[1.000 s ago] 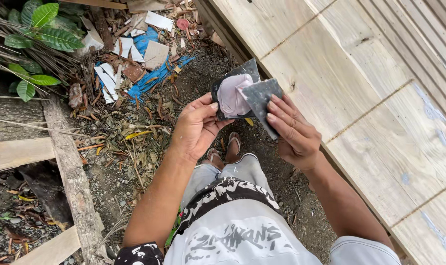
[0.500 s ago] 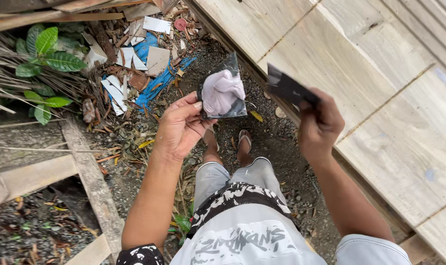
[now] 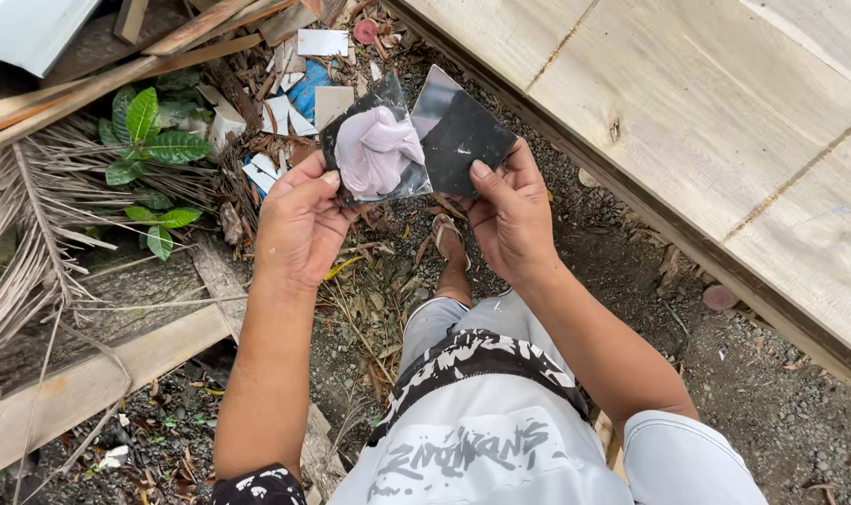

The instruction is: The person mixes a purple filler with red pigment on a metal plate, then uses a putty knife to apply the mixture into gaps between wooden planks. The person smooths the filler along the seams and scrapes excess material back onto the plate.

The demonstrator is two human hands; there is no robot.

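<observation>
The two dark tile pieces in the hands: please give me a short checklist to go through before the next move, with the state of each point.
1. Left hand has a grip on the dark piece that carries the pale cloth: ok.
2. Right hand has a grip on the second dark piece: ok.
3. Edges of both pieces free of sharp chips: cannot tell.
4. Cloth held securely on its piece: cannot tell; it seems only to lie there.
5. Ground underfoot free of debris: not ok; broken tile bits and sticks lie near the sandalled foot.
6. Wooden board beside the person is bare: ok.
</observation>
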